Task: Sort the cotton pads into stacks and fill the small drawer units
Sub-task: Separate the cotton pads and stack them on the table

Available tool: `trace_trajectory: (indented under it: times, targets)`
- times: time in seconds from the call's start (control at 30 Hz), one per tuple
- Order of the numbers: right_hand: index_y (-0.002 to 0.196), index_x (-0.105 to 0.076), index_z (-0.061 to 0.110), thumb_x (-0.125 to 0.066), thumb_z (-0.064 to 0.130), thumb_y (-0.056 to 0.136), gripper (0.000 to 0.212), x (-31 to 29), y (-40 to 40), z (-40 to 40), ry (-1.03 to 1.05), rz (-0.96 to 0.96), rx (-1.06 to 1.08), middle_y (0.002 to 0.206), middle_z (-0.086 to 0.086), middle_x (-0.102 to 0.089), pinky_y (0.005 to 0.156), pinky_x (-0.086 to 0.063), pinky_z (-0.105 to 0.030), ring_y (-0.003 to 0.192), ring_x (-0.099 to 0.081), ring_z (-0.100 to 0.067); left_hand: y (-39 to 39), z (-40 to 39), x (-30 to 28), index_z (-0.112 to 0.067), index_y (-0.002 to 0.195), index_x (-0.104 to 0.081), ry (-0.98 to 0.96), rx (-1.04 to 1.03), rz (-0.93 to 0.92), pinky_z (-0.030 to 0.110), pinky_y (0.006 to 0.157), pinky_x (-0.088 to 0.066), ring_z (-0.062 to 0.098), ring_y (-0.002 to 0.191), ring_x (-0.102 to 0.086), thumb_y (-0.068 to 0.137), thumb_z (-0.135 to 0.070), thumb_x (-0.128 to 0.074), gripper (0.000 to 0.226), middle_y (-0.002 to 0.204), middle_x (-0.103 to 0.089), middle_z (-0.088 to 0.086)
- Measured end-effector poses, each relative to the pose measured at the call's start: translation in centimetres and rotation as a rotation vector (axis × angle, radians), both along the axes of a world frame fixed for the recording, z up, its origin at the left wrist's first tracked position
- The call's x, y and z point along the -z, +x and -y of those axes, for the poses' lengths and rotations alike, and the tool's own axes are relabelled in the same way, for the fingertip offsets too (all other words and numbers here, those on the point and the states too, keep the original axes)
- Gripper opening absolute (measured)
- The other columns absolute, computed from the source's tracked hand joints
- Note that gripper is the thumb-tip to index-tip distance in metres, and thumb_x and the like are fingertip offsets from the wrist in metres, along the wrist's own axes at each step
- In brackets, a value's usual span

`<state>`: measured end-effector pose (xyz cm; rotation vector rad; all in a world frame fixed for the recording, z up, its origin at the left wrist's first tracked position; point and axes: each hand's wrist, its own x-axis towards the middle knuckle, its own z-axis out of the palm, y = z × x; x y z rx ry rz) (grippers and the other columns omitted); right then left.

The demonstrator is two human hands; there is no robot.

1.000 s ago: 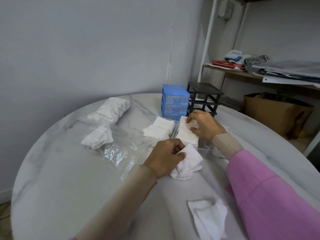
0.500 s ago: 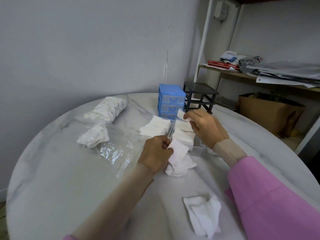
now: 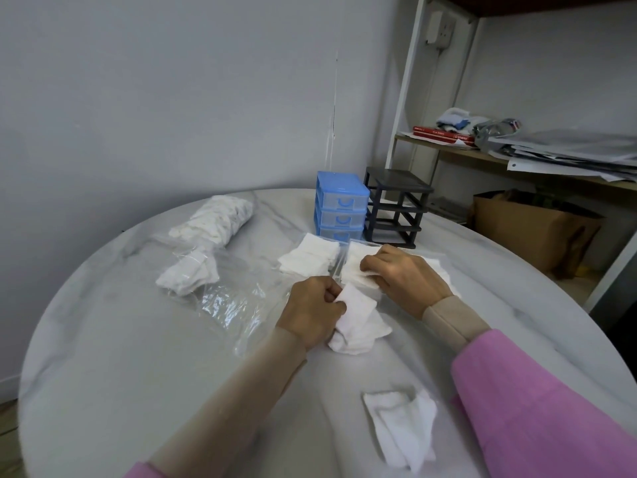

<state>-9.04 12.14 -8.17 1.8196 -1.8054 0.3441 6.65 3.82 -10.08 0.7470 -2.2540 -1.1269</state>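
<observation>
White cotton pads (image 3: pixel 358 322) sit clamped in the left hand (image 3: pixel 312 310) fingers mid-bench; right hand (image 3: pixel 403 277) fingers seemingly pinch a pad on the stack (image 3: pixel 358 270); near bench edge open.

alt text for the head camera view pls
A person's left hand grips a bunch of white cotton pads while the right hand presses pads in a clear drawer on a round marble table, before a blue drawer unit.
</observation>
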Motion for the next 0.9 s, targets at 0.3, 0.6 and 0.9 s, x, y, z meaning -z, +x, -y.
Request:
trace_trajectory:
  times: [0.3, 0.6, 0.9]
  targets:
    - [0.114, -0.065, 0.009, -0.049, 0.012, 0.09, 0.029, -1.1, 0.6, -0.9, 0.164, 0.157, 0.006, 0.113, -0.007, -0.067, 0.09, -0.044, -0.035, 0.103, -0.061, -0.025, 0.1, 0.0, -0.2, -0.015, 0.079, -0.06, 0.021, 0.004, 0.001, 0.006, 0.056, -0.036, 0.013, 0.07, -0.051, 0.082, -0.004, -0.061, 0.012, 0.067, -0.054, -0.006]
    - [0.135, -0.049, 0.018, -0.038, 0.013, 0.1, 0.037, 0.0, 0.1, -0.7, 0.302, 0.444, 0.083, 0.137, 0.002, -0.052, 0.098, -0.03, -0.015, 0.124, -0.049, -0.016, 0.2, -0.1, -0.3, -0.016, 0.079, -0.06, 0.029, 0.024, -0.002, 0.005, 0.055, -0.036, 0.009, 0.068, -0.05, 0.082, -0.004, -0.06, 0.013, 0.068, -0.054, -0.007]
    - [0.138, -0.045, 0.022, -0.033, 0.025, 0.102, 0.038, 0.1, 0.4, -1.0, 0.361, 0.522, 0.076, 0.143, 0.008, -0.044, 0.105, -0.028, -0.021, 0.131, -0.041, -0.01, 0.3, -0.2, -0.5, -0.015, 0.075, -0.059, 0.129, 0.041, -0.046, 0.006, 0.054, -0.037, 0.007, 0.063, -0.049, 0.081, -0.001, -0.06, 0.016, 0.065, -0.054, -0.005]
